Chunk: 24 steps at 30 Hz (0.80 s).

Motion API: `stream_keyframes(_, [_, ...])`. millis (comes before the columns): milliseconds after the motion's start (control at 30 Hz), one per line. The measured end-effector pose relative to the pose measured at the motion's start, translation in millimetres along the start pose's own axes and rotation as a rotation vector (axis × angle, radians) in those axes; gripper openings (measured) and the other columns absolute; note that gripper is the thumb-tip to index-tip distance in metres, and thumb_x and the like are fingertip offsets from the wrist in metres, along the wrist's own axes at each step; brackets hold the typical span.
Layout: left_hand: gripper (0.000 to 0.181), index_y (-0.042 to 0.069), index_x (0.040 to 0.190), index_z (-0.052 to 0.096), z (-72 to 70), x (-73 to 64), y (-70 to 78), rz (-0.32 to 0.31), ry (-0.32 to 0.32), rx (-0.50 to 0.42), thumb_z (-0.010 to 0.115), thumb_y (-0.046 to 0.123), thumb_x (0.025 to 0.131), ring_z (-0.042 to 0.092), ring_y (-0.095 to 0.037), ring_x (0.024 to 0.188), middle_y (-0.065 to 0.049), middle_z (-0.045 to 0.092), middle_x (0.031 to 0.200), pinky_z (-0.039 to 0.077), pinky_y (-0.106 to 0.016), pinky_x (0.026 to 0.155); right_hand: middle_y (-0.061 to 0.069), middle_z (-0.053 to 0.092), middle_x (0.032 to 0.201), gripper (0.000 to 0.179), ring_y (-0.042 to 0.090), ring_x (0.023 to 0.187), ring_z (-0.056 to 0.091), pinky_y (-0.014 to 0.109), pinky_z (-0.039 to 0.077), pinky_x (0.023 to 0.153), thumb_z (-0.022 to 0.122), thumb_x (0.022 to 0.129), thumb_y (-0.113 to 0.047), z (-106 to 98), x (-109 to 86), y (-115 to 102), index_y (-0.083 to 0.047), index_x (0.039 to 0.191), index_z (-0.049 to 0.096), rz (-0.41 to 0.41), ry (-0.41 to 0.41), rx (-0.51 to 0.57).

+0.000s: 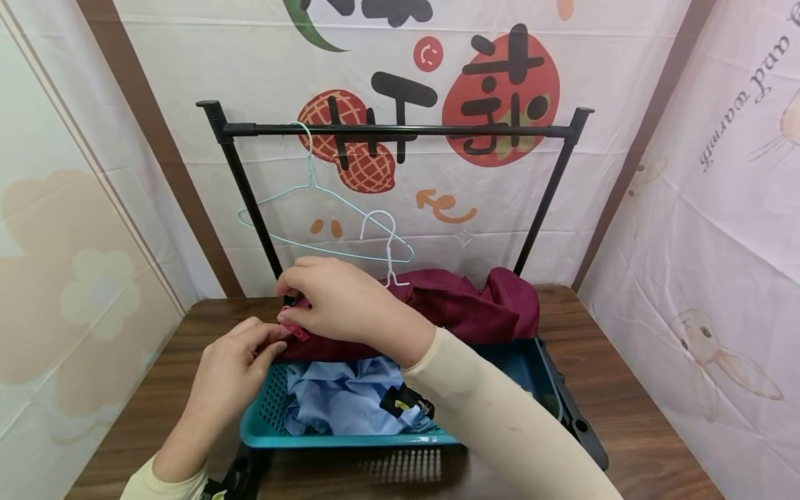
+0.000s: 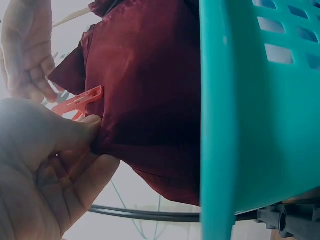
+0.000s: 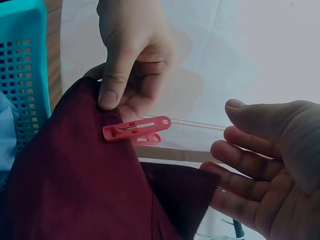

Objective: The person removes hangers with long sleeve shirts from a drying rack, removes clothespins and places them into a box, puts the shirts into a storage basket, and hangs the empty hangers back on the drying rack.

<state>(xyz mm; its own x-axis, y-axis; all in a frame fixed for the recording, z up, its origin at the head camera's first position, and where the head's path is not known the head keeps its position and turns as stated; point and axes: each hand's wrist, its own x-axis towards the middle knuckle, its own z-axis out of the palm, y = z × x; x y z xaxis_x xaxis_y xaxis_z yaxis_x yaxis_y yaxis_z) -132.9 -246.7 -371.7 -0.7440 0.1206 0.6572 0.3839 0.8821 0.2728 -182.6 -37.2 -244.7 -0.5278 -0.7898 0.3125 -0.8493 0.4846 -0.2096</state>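
Observation:
A maroon garment [image 1: 465, 305] lies across the back of a teal basket [image 1: 350, 440], and the hook of a white hanger [image 1: 390, 243] sticks up from it. With thumb and fingers, my left hand [image 1: 231, 371] pinches the garment's edge at the left end. A red clothespin [image 3: 135, 129] is clipped onto that edge, right beside the left fingertips. My right hand [image 3: 265, 165] is close to the clothespin with its fingers loosely bent and apart from it. A dark pointed flap of the cloth hangs near the right fingers in the right wrist view.
Light blue cloth [image 1: 344, 396] lies in the basket's front part. Behind stands a black rack [image 1: 400, 130] with a pale blue wire hanger [image 1: 312, 186] on its bar. All this is on a brown wooden table [image 1: 631, 417], with printed cloth walls around it.

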Motion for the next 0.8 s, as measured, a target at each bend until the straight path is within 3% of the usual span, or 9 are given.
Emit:
stream_keyframes(200, [0.021,0.021,0.084,0.069,0.2,-0.5,-0.4,-0.007,0.007,0.006,0.085,0.008,0.082,0.04,-0.004,0.057,0.01,0.049,0.074,0.034,-0.028,0.053,-0.009,0.064,0.109,0.028,0.003,0.096,0.056,0.019,0.049,0.085,0.072,0.097,-0.036,10,16.8,-6,-0.021,0.12,0.072,0.042,-0.063,-0.09])
stream_keyframes(367, [0.024,0.023,0.079,0.065,0.3,0.1,-0.1,-0.003,0.001,0.012,0.085,0.01,0.082,0.04,-0.005,0.057,0.01,0.048,0.074,0.033,-0.028,0.053,-0.011,0.059,0.099,0.026,0.003,0.088,0.055,0.02,0.048,0.073,0.073,0.095,-0.04,16,25.1,-8,-0.023,0.115,0.073,0.107,-0.103,-0.129])
stream_keyframes(600, [0.017,0.021,0.085,0.07,-1.5,0.3,0.3,-0.001,-0.008,0.018,0.083,0.01,0.084,0.042,-0.006,0.058,0.01,0.052,0.076,0.035,-0.029,0.054,-0.011,0.061,0.091,0.021,0.005,0.085,0.056,0.023,0.05,0.067,0.072,0.095,-0.044,27,34.6,-7,-0.024,0.101,0.073,0.153,-0.145,-0.175])
stream_keyframes(800, [0.015,0.019,0.087,0.072,-1.5,-0.6,0.4,-0.002,-0.009,0.016,0.082,0.008,0.085,0.044,-0.006,0.059,0.01,0.054,0.078,0.036,-0.029,0.055,-0.012,0.067,0.092,0.028,0.004,0.085,0.06,0.024,0.054,0.069,0.073,0.093,-0.048,34,36.1,-5,-0.024,0.107,0.076,0.202,-0.177,-0.142])
